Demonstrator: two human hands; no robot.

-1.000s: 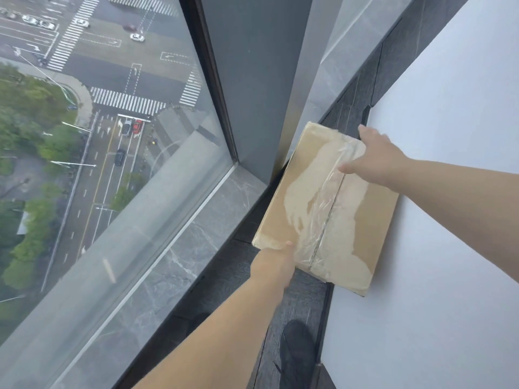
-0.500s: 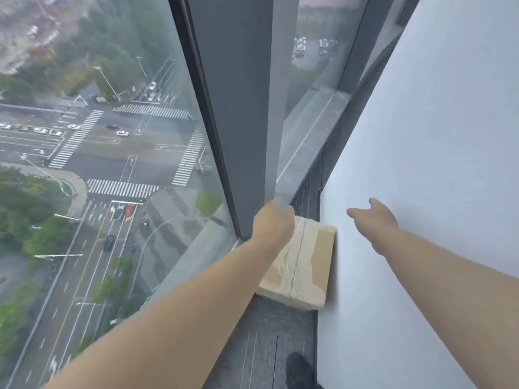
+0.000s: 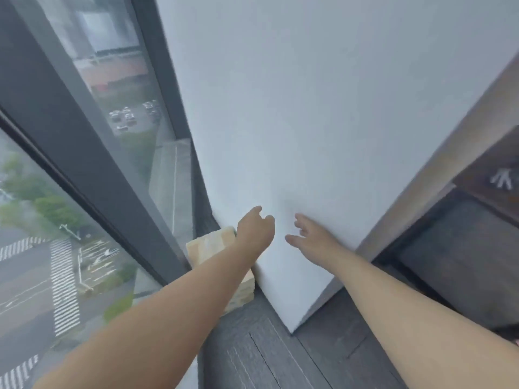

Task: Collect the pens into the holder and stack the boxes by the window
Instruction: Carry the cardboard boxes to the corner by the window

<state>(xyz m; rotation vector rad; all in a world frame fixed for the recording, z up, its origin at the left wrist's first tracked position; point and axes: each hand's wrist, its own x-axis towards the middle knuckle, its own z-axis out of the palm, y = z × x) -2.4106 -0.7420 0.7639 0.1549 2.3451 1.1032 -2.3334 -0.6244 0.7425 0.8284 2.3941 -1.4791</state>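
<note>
A tan cardboard box [image 3: 209, 247] with clear tape on top lies on the dark floor, wedged between the window frame and the white wall. My left forearm crosses over it and hides much of it. My left hand [image 3: 254, 230] hovers above the box's far end with curled fingers and holds nothing. My right hand [image 3: 309, 238] is raised in front of the white wall, fingers spread, empty. No pens and no holder are in view.
A floor-to-ceiling window with a dark frame [image 3: 92, 153] fills the left side. The white wall [image 3: 309, 108] ends at a corner near the floor [image 3: 266, 355]. A dark wooden doorway or cabinet [image 3: 460, 248] stands on the right.
Both hands have let go of the box, which now rests on the floor by the window. The view has swung up and right; the hands have lifted away from the box.
</note>
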